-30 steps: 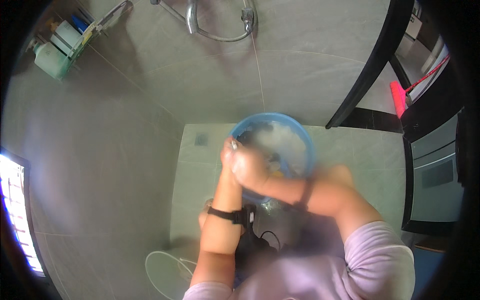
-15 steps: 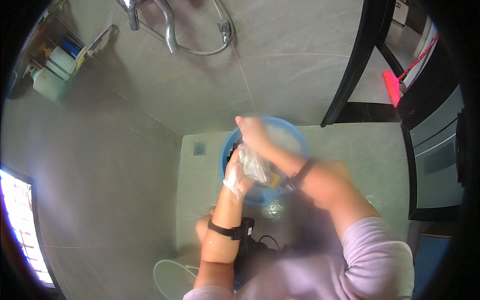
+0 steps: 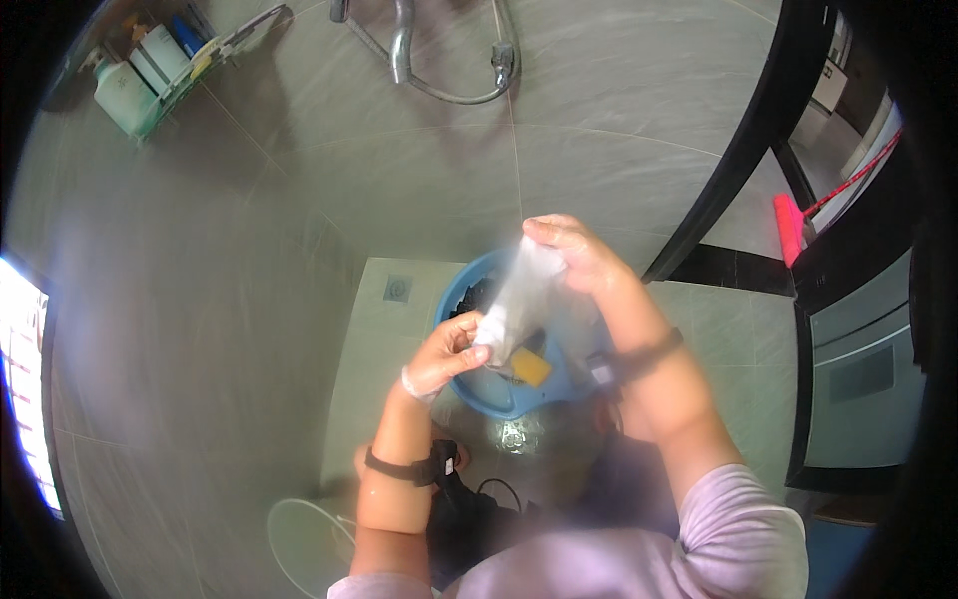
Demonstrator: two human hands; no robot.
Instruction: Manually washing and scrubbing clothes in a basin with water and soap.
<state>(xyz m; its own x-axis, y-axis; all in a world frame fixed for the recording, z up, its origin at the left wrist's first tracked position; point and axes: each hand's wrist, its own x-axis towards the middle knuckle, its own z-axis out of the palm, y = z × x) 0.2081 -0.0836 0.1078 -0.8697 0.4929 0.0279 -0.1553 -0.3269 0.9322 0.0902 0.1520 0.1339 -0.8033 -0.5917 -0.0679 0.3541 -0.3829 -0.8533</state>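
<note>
A wet white cloth (image 3: 519, 295), long and narrow like a sock, is stretched at a slant between my hands. My left hand (image 3: 449, 351) pinches its lower end between thumb and fingers, with suds at the wrist. My right hand (image 3: 579, 258) grips the upper end, farther off and to the right. Below them stands a blue basin (image 3: 559, 384) on the floor. Dark fabric (image 3: 477, 298) lies in its left part, and a yellow block (image 3: 530, 367), soap or sponge, rests near its close side. The cloth and my right forearm hide part of the basin.
A grey tiled wall rises behind the basin, with a metal spout (image 3: 401, 55) and hose. A floor drain (image 3: 397, 289) lies left of the basin. A pale bucket (image 3: 304, 544) stands at lower left. Bottles (image 3: 125, 97) sit on a corner shelf. A pink broom (image 3: 788, 228) leans beyond the doorway.
The cloth was bunched against my left hand and is now drawn out long between both hands. My right hand has moved right and taken its upper end. The view has shifted slightly.
</note>
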